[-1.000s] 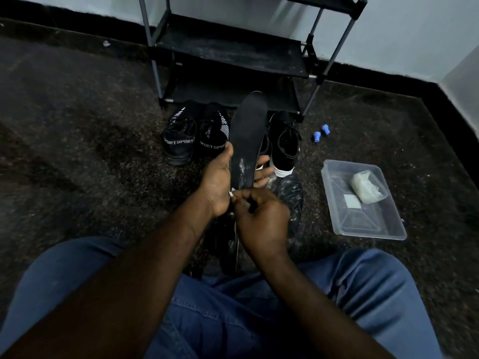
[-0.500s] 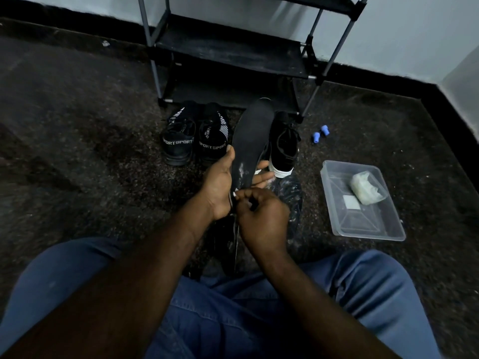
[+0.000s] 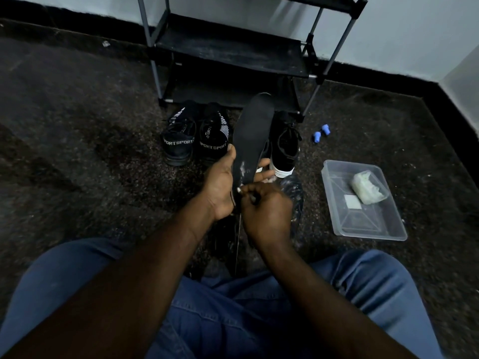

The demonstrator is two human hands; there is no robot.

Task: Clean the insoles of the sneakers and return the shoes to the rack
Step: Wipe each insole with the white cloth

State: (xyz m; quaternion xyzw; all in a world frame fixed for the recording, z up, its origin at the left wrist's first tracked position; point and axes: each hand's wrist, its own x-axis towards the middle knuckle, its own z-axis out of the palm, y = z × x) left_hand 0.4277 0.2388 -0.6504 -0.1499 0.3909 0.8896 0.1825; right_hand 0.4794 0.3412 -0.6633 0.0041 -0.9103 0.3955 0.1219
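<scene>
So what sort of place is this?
Probably a corner of a room at home: a black shoe rack stands against a pale wall, with sneakers in front of it on a dark speckled floor.

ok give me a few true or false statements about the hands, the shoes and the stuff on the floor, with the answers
1. The left hand holds the black insole on end. True.
2. The SPORT sneakers sit on a shelf of the rack. False: they stand on the floor in front of it.
3. The clear plastic container lies on the floor to the right of the insole. True.
4. The two small blue pieces lie inside the container. False: they lie on the floor beyond it, near the rack's leg.
5. The right hand rests flat on a knee. False: its fingers are curled at the insole's heel end.
</scene>
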